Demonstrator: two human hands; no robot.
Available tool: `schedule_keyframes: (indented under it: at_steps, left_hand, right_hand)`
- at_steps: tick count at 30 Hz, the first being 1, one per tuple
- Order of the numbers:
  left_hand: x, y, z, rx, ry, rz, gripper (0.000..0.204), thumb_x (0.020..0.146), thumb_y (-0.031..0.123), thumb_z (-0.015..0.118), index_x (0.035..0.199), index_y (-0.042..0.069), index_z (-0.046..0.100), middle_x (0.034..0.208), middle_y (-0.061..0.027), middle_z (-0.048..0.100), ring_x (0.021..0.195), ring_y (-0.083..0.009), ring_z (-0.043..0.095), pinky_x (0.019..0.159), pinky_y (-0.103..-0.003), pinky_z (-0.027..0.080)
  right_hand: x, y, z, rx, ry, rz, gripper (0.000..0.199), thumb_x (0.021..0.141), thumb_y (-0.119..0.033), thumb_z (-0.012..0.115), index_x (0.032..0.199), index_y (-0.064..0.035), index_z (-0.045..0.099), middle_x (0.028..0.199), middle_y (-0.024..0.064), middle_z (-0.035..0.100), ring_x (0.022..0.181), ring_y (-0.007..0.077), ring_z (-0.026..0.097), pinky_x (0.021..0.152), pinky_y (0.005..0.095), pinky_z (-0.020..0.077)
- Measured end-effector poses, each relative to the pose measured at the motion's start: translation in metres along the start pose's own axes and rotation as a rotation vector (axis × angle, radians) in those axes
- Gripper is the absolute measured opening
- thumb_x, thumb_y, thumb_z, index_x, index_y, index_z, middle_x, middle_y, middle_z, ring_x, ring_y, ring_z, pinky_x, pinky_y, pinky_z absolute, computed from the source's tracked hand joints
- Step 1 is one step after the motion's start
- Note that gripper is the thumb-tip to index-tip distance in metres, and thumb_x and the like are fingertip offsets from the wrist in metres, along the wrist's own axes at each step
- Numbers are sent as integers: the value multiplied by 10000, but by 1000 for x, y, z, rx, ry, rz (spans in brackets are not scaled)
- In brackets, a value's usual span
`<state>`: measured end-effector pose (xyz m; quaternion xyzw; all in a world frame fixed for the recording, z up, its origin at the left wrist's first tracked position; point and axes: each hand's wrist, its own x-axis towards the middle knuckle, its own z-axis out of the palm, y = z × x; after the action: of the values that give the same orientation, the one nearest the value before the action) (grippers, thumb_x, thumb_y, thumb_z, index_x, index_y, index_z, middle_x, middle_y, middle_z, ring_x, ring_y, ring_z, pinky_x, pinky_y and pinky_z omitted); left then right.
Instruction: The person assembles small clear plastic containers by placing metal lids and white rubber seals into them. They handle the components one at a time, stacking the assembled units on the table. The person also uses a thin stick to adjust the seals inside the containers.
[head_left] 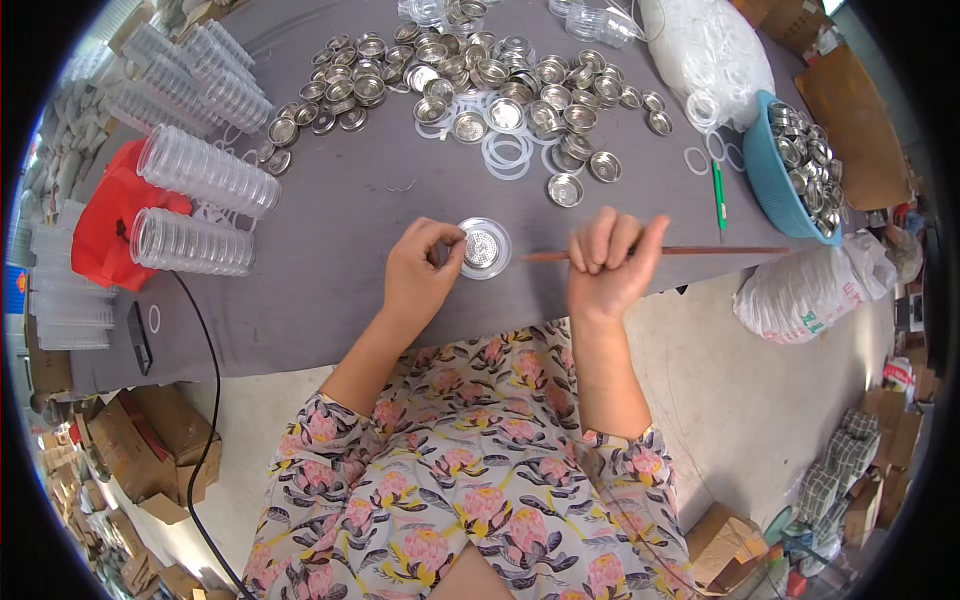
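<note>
left hand (420,275) – pinching round metal strainer (484,247) | right hand (605,265) – clenched round thin brown stick (680,251)

Bright, even daylight, soft shadows under the hands (510,275); mild glare on the metal pieces (470,75); fisheye bends the desk (330,220) edges, black rim.

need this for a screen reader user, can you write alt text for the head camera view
Seen from above, a person's left hand holds a round metal strainer on a grey table while the right hand grips a thin brown stick. Many more metal strainers, white rings and stacks of clear lids lie beyond.
</note>
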<state>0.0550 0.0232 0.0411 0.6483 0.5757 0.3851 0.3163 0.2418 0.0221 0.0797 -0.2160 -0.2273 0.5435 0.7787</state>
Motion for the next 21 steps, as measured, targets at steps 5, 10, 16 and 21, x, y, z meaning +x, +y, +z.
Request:
schedule_keyframes:
  at_steps: [5,10,16,21]
  left_hand:
    - [-10,-7,5,19,52,305,508,677,114,760,1135,25,558,1157,-116,530,1015,-216,538,842,-307,438]
    - [-12,-23,17,-56,-67,244,767,623,164,793,1292,32,441,1234,-151,502,1170,-301,485,1005,-381,372]
    - [-7,-22,17,-35,-86,227,734,604,192,807,1230,22,462,1195,-151,526,1115,-324,512,944,-412,406]
    - [-6,-17,16,-52,-90,246,728,590,197,814,1211,28,472,1159,-142,538,1077,-322,525,922,-409,415]
  right_hand:
    - [-2,25,11,-139,-90,84,602,991,-453,333,486,-129,289,467,16,334,417,103,255,396,254,187]
    - [-7,53,10,-219,-93,143,561,994,-378,394,499,-132,302,431,-19,298,405,91,289,386,246,220]
    - [-2,75,24,-267,-231,89,561,997,-336,398,491,-121,289,420,-11,278,386,102,275,364,257,191]
    - [22,83,27,-432,-368,19,545,1002,-305,395,503,-113,287,425,-19,279,388,100,270,401,265,212]
